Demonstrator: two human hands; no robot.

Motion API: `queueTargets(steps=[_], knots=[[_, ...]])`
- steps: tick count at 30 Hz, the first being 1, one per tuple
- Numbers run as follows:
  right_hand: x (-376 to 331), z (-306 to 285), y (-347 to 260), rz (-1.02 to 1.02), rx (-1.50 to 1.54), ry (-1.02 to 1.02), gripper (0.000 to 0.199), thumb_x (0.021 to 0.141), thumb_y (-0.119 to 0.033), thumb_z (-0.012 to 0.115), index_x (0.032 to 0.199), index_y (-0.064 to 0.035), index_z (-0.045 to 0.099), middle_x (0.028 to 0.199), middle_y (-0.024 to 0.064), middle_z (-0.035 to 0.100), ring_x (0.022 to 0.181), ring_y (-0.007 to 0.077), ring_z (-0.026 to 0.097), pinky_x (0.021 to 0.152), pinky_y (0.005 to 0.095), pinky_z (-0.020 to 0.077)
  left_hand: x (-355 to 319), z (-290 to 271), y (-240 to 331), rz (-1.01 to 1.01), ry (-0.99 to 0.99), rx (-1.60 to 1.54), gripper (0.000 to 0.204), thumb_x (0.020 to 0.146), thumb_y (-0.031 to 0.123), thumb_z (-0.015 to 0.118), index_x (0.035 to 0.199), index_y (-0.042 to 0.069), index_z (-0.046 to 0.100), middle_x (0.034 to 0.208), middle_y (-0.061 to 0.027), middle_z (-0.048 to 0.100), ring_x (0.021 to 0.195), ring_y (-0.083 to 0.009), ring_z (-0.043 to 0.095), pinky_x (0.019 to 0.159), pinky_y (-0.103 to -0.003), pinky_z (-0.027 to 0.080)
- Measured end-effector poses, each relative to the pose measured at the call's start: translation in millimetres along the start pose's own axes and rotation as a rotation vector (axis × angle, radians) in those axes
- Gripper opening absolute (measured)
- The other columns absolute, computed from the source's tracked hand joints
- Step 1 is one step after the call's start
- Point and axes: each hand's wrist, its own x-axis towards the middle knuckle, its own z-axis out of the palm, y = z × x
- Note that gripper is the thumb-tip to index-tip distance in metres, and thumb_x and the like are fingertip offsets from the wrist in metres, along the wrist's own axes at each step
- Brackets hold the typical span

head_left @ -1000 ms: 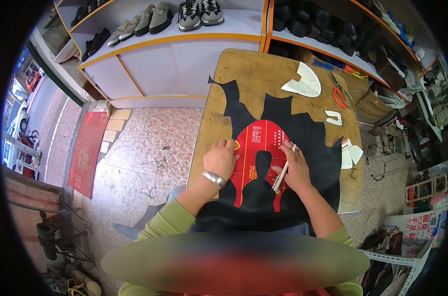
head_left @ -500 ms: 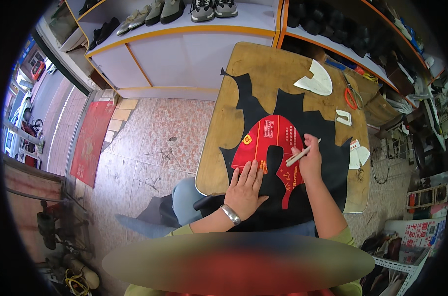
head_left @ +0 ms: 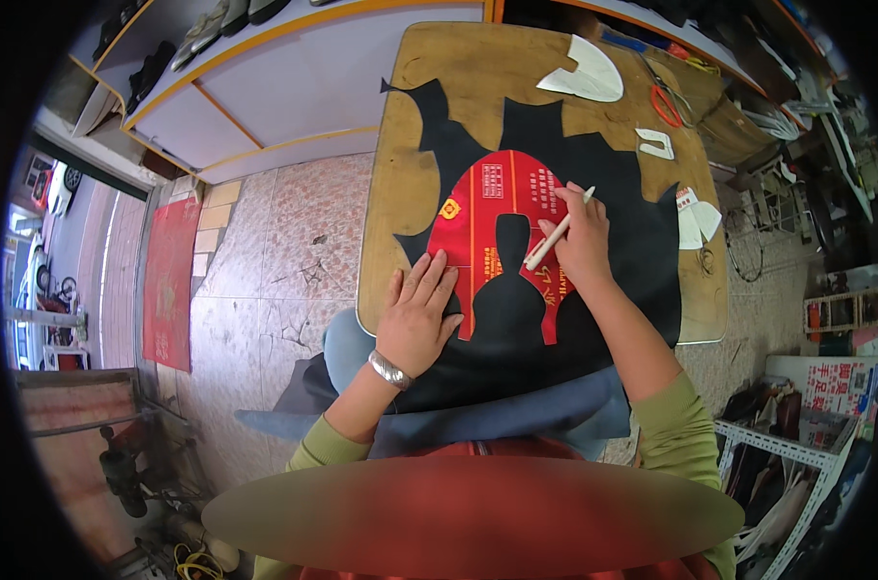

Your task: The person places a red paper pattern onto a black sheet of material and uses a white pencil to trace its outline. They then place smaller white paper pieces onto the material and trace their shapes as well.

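Note:
A red card template, horseshoe-shaped with a cut-out in its middle, lies on a black sheet of leather-like material with a ragged outline. My left hand rests flat, its fingers outstretched over the template's lower left edge and the black sheet. In my right hand is a slim white pen, gripped between thumb and fingers. The pen slants down to the left, its tip at the inner edge of the template's right arm. My right fingers partly cover that arm.
The sheet lies on a worn wooden table. White pattern pieces and orange-handled scissors lie along its far and right sides. A shoe shelf stands beyond, a metal rack at the lower right.
The view has shifted, so the table sits higher. My left hand has moved left, uncovering the template's left arm. The pen's tip is now at the cut-out's inner edge.

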Motion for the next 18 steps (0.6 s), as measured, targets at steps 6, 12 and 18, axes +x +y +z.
queueTargets(steps=[6,12,18], knots=[[20.1,-3.2,-5.3,0.335,0.317,-0.025,0.049,0.081,-0.014,0.08,0.123,-0.0082,0.056,0.124,0.0164,0.06,0.118,0.0363,0.054,0.096,0.044,0.0455,1.0,0.6,6.7,-0.006,0.008,0.096,0.071,0.082,0.041,0.072,0.142,0.011,0.05,0.156,-0.0137,0.037,0.143,-0.0321,0.036,0.115,-0.052,0.031],[44.5,0.8,3.6,0.588,0.541,-0.103,0.042,0.083,-0.012,0.079,0.117,-0.003,0.056,0.101,0.0139,0.065,0.089,0.0266,0.067,0.078,0.0368,0.0536,2.6,-3.0,5.0,0.016,0.018,0.105,0.074,0.079,0.046,0.073,0.142,0.015,0.05,0.155,-0.0161,0.036,0.14,-0.0335,0.038,0.113,-0.05,0.032],[44.8,17.8,19.1,0.45,0.349,0.067,0.039,0.085,-0.013,0.077,0.116,-0.0018,0.056,0.096,0.0144,0.066,0.089,0.0248,0.067,0.076,0.0353,0.0526,16.0,-8.9,-1.1,0.122,0.008,0.245,0.085,0.072,0.061,0.071,0.145,0.021,0.05,0.153,-0.0107,0.041,0.124,-0.0286,0.049,0.101,-0.043,0.041]])
